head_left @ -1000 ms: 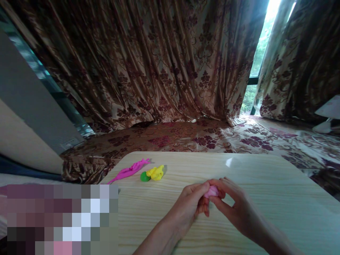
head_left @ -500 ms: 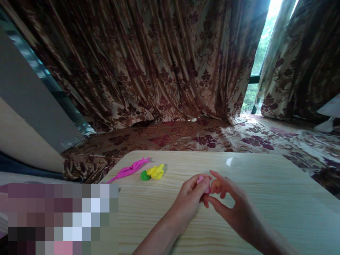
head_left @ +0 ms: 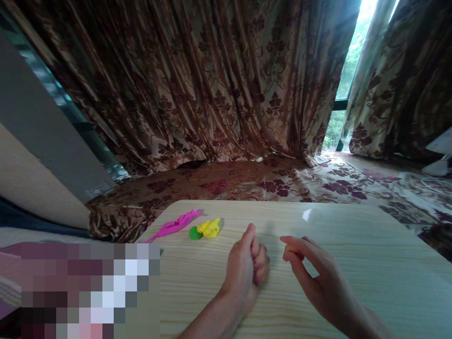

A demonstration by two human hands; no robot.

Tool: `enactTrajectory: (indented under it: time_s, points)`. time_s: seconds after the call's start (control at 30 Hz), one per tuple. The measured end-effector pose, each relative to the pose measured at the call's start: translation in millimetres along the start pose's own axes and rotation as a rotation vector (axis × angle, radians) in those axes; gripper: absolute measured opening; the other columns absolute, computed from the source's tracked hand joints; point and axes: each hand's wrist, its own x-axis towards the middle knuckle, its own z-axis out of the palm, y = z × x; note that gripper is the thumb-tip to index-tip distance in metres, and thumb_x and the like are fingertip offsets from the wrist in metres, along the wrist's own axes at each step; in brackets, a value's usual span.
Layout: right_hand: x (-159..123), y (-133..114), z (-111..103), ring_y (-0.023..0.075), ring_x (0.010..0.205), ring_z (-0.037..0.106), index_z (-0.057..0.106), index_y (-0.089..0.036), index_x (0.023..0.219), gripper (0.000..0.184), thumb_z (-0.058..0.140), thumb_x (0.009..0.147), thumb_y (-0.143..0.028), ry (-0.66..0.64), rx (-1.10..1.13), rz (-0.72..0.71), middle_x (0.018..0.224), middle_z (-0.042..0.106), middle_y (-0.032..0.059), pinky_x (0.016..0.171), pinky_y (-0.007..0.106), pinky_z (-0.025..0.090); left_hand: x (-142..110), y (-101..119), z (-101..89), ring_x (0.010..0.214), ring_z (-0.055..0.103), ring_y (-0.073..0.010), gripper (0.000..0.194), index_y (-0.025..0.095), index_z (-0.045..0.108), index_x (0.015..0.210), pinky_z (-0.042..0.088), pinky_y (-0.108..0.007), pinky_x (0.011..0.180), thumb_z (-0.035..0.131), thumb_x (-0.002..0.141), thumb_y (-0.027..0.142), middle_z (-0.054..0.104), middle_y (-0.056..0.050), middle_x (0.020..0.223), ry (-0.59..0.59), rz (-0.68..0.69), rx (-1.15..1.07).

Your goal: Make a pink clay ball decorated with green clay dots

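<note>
My left hand (head_left: 247, 263) is closed in a fist above the table, thumb pointing up along its side. The pink lump of modelling clay it gripped a moment ago is hidden, apparently inside the fist. A gap away to the right, my right hand (head_left: 314, 273) has curled fingers, with thumb and fingertips drawn close together; anything between them is too small or hidden to tell. Beyond my left hand lies a yellow lump of clay (head_left: 209, 228), touching a green round piece (head_left: 195, 233). Left of these stretches a long magenta clay piece (head_left: 176, 225) with a thin tail.
Everything rests on a pale wood-grain table (head_left: 226, 212) with rounded corners. Behind it are a patterned cloth (head_left: 229, 181) and heavy curtains (head_left: 212, 84). A white lamp (head_left: 438, 155) stands at the far right. A blurred patch covers the lower left.
My hands have moved apart. The left has closed into a fist, so the pink clay no longer shows. The right has drawn its thumb and fingers together. The clay on the table lies as before.
</note>
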Motion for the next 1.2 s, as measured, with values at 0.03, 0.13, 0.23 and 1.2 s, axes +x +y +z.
enactTrajectory:
  time_s: [0.03,0.13,0.23,1.2]
  points:
    - [0.7,-3.4,-0.8,0.0171,0.074,0.053,0.050,-0.021,0.119,0.034,0.047,0.087,-0.009,-0.008,-0.037,-0.043,0.079,0.060,0.0021,0.068,0.033,0.046,0.1,-0.8,-0.2,0.029,0.012,-0.0044,0.053,0.019,0.023,0.047,0.004,-0.019,0.034,0.049,0.082,0.048,0.018,0.009,0.036,-0.017,-0.006,-0.033]
    - [5.7,-15.1,-1.7,0.0219,0.094,0.052,0.052,-0.020,0.118,0.035,0.052,0.084,-0.010,-0.074,-0.161,-0.180,0.103,0.060,0.0074,0.082,0.039,0.044,-0.2,-2.7,1.4,0.030,0.026,-0.0056,0.047,0.018,0.040,0.051,0.017,-0.017,0.033,0.045,0.085,0.050,0.033,0.006,0.038,-0.157,-0.094,-0.157]
    - [11.1,-18.0,0.1,0.0267,0.109,0.046,0.053,-0.019,0.117,0.035,0.057,0.082,-0.015,-0.176,-0.261,-0.215,0.119,0.055,0.0087,0.096,0.046,0.036,-3.3,-3.2,5.5,0.061,0.058,-0.0119,0.048,0.012,0.060,0.081,0.043,-0.022,0.059,0.036,0.088,0.053,0.062,-0.005,0.069,-0.347,-0.245,-0.280]
    - [-1.4,9.3,8.9,0.0244,0.134,0.024,0.031,-0.024,0.137,0.053,0.041,0.086,-0.010,-0.141,-0.179,-0.045,0.139,0.039,0.0075,0.107,0.049,0.028,7.0,-19.3,-5.7,0.078,0.061,-0.0138,0.016,0.012,0.060,0.092,0.045,-0.025,0.075,0.054,0.084,0.025,0.063,-0.006,0.087,-0.317,-0.186,-0.139]
